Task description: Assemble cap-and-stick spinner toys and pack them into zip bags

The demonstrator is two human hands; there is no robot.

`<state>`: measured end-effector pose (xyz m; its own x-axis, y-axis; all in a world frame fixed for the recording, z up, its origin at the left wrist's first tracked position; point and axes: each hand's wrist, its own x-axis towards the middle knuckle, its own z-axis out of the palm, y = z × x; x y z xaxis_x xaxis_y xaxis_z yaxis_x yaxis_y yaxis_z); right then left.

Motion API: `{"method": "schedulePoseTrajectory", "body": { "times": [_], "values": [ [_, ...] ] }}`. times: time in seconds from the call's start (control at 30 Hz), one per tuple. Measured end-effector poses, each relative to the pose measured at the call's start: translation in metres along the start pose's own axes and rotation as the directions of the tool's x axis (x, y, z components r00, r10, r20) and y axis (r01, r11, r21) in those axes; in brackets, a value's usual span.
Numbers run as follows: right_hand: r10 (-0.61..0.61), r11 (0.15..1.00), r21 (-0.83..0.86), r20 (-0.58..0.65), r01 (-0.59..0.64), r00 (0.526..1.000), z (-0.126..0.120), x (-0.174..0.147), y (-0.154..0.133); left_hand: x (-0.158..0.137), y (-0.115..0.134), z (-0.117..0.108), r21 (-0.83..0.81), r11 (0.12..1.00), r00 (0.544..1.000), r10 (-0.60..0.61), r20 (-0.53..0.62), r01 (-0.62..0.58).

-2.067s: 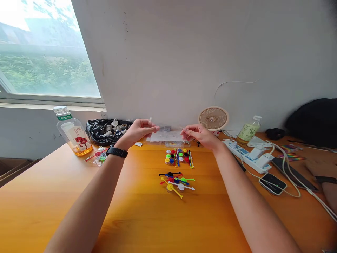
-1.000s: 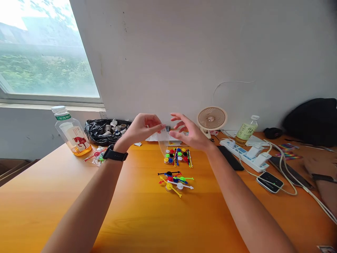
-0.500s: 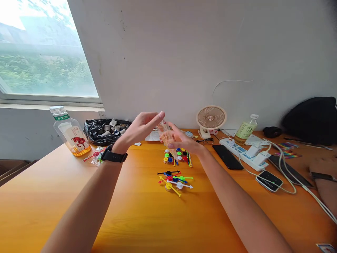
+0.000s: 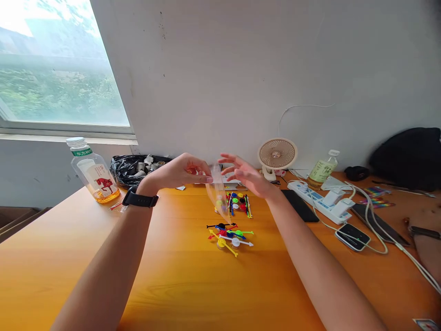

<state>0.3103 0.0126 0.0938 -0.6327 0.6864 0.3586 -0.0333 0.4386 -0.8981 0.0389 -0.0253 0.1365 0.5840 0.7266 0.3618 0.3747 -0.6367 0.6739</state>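
Note:
My left hand (image 4: 184, 171) pinches a clear plastic bag (image 4: 219, 191) by its upper edge, and the bag hangs above the table. To the right of the bag is my right hand (image 4: 246, 174), its fingers spread and nothing held in them. Below lies a pile of coloured arrow spinners (image 4: 229, 236) in yellow, white, green, red, blue and black, some on round bases. Behind it, a group of round coloured pieces and thin arrows (image 4: 239, 204) is partly covered by the see-through bag.
At left stand a tea bottle (image 4: 96, 177) and a black plastic bag (image 4: 127, 170). A small fan (image 4: 277, 154), phone (image 4: 299, 205), power strip (image 4: 320, 202) with cables, and green-labelled bottle (image 4: 323, 171) are on the right. Another person's wrist (image 4: 427, 234) shows at the right edge.
My right hand has let go of the bag and opened to its right. The left hand has turned over somewhat and lowered, with the bag hanging from its fingertips.

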Motion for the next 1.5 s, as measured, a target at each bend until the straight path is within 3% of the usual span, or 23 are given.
{"method": "schedulePoseTrajectory", "body": {
  "times": [0.07, 0.13, 0.27, 0.4, 0.57, 0.67, 0.77, 1.07, 1.33, 1.5],
  "values": [
    [-0.064, 0.996, -0.072, -0.086, 0.058, 0.994, 0.004, -0.002, -0.020, 0.000, 0.006, 0.001, 0.009, 0.999, 0.999, 0.039, 0.020, -0.039],
    [-0.101, 0.987, -0.136, -0.091, 0.088, 0.991, 0.009, -0.005, -0.039, 0.000, 0.014, 0.003, 0.008, 0.997, 0.996, 0.072, 0.048, -0.072],
    [-0.069, 0.974, -0.216, 0.017, 0.071, 0.997, 0.015, -0.013, -0.062, -0.001, 0.028, 0.004, -0.023, 0.997, 0.994, 0.072, 0.084, -0.070],
    [-0.019, 0.957, -0.286, 0.096, 0.046, 0.995, 0.016, -0.015, -0.065, -0.002, 0.032, 0.005, -0.110, 0.994, 0.992, 0.031, 0.119, -0.017],
    [-0.002, 0.928, -0.371, 0.097, 0.038, 0.995, 0.010, -0.014, -0.061, 0.000, 0.019, 0.003, -0.347, 0.933, 0.994, -0.111, -0.015, 0.099],
    [0.002, 0.911, -0.411, 0.064, 0.025, 0.998, 0.005, -0.015, -0.060, 0.002, 0.008, 0.002, -0.457, 0.883, 0.973, -0.189, -0.132, 0.110],
    [0.006, 0.900, -0.435, 0.050, 0.016, 0.999, 0.003, -0.016, -0.059, 0.003, 0.002, 0.001, -0.493, 0.863, 0.959, -0.222, -0.176, 0.109],
    [-0.009, 0.878, -0.478, 0.022, 0.018, 1.000, 0.009, -0.012, -0.054, 0.008, 0.001, 0.006, -0.471, 0.871, 0.945, -0.257, -0.201, 0.137],
    [-0.037, 0.885, -0.465, -0.019, 0.024, 0.999, 0.013, -0.009, -0.047, 0.013, -0.025, 0.016, -0.262, 0.912, 0.915, -0.365, -0.173, 0.315],
    [-0.093, 0.886, -0.461, -0.056, 0.057, 0.994, 0.014, -0.006, -0.044, 0.009, -0.035, 0.016, -0.260, 0.928, 0.946, -0.304, -0.110, 0.267]
  ]
}}
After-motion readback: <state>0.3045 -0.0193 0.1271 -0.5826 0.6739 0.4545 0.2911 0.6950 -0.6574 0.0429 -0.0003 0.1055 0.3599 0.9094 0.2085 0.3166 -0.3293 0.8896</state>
